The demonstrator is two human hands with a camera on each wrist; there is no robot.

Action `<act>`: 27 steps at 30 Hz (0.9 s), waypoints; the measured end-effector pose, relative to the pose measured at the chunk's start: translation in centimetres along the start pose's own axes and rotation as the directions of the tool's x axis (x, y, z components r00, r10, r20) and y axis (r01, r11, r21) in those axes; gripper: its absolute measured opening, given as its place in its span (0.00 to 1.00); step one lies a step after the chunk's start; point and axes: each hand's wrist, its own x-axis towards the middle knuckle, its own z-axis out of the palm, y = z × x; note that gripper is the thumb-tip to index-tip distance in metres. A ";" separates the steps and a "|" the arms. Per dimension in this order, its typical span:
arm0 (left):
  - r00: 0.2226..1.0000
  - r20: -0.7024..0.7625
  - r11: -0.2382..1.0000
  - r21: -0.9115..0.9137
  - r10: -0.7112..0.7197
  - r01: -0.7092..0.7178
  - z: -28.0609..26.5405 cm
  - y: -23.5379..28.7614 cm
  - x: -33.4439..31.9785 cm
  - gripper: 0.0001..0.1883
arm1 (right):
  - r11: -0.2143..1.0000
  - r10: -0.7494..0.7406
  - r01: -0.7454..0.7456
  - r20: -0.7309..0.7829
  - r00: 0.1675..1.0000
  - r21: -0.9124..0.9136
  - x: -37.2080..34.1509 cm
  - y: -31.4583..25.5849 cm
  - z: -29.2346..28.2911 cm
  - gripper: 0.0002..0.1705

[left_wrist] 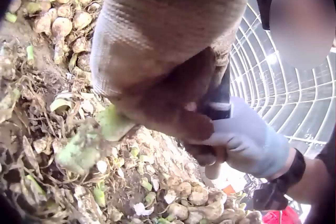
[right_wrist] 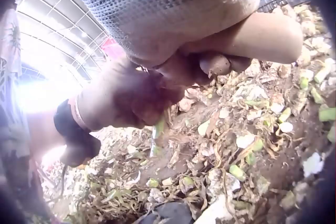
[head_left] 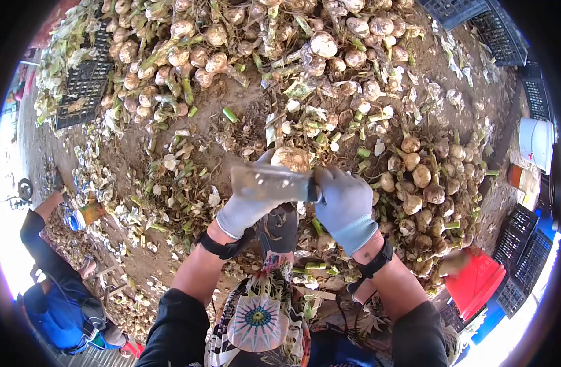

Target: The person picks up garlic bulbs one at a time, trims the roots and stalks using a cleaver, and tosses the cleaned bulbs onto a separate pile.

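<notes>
My gloved left hand (head_left: 240,214) grips a garlic bulb (head_left: 292,159) in the middle of the head view, much of it hidden by the blade and fingers. My gloved right hand (head_left: 346,205) holds a broad-bladed knife (head_left: 262,182) by its dark handle. The blade points left, overlapping the left hand and the bulb's near side. In the left wrist view the left hand (left_wrist: 163,35) is large in front, with the right hand (left_wrist: 257,140) close beyond it. A blurred green stem piece (left_wrist: 79,148) shows below the left hand.
A big heap of garlic (head_left: 213,37) lies ahead and a smaller pile (head_left: 424,183) to the right. Trimmed stems and skins (head_left: 170,177) litter the ground. A red bucket (head_left: 473,281), a white bucket (head_left: 535,144) and black crates (head_left: 516,241) stand right. Another person (head_left: 60,306) sits at left.
</notes>
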 end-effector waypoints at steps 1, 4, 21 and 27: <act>0.999 -0.019 0.999 0.025 -0.047 0.048 0.0 0.0 -0.3 0.43 | 1.000 0.009 -0.009 -0.023 1.000 -0.016 0.0 0.2 0.2 0.10; 0.998 -0.047 0.997 -0.055 -0.050 0.048 0.1 -0.4 -0.3 0.41 | 0.997 0.031 -0.028 -0.045 0.999 0.066 0.0 0.1 0.9 0.09; 0.961 0.241 0.454 0.847 0.137 -0.277 1.5 2.2 0.1 0.28 | 0.830 0.250 -0.299 0.165 0.954 0.471 -0.2 2.1 0.9 0.14; 0.744 0.645 -0.040 0.760 0.173 -0.649 1.4 1.9 0.2 0.17 | 0.923 0.095 -0.224 0.378 0.921 0.314 1.3 3.4 -0.5 0.13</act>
